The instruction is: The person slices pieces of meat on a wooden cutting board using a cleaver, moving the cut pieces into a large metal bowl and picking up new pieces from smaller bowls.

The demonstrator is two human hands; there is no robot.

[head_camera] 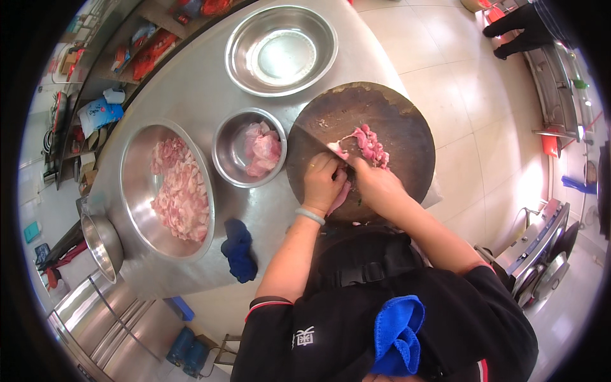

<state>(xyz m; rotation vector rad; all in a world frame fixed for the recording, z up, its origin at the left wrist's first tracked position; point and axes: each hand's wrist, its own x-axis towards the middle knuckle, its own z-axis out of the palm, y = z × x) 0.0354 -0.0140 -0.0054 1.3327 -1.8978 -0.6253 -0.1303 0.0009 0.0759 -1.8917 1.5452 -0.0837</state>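
A round wooden chopping block [410, 143] lies before me on the steel table. My right hand [377, 184] grips a cleaver [312, 143] by its handle, which the fingers hide; the blade points to the upper left. Close beside the blade, my left hand [324, 179] presses a piece of raw meat [340, 199] onto the block with bent fingers. A pale scrap of meat [338, 149] lies against the blade's far side. Farther right on the block is a small row of cut pink meat [371, 147].
Left of the block stand a small steel bowl [224, 155] with larger meat pieces and a big steel basin [136, 191] of cut meat. Another steel basin [281, 57] stands beyond. A dark blue cloth [239, 250] lies on the steel table [191, 93]. Another person [520, 31] stands at far right.
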